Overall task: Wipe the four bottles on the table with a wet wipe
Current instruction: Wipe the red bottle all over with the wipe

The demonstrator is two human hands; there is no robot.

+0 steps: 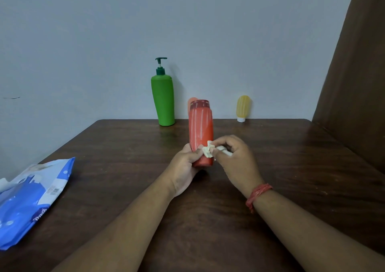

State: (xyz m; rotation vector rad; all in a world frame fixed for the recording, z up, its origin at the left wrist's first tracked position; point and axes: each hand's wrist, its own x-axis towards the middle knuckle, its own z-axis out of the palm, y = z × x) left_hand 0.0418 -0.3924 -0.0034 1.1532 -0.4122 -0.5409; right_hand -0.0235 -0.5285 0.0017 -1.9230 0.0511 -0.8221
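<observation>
My left hand [184, 167] grips the lower end of a red-orange bottle [201, 129], held tilted above the brown table [125, 147], its dark cap pointing away from me. My right hand [233, 159] pinches a crumpled white wet wipe [208, 151] against the bottle's lower right side. A green pump bottle [163, 99] stands upright at the table's far edge. To its right stands a small yellow bottle [243, 107] on its white cap. A pale orange bottle [192, 101] peeks out behind the held bottle, mostly hidden.
A blue and white wet wipe pack [31, 201] lies at the table's left edge. A grey wall runs behind the table. A brown curtain [354, 84] hangs at the right. A red thread band sits on my right wrist.
</observation>
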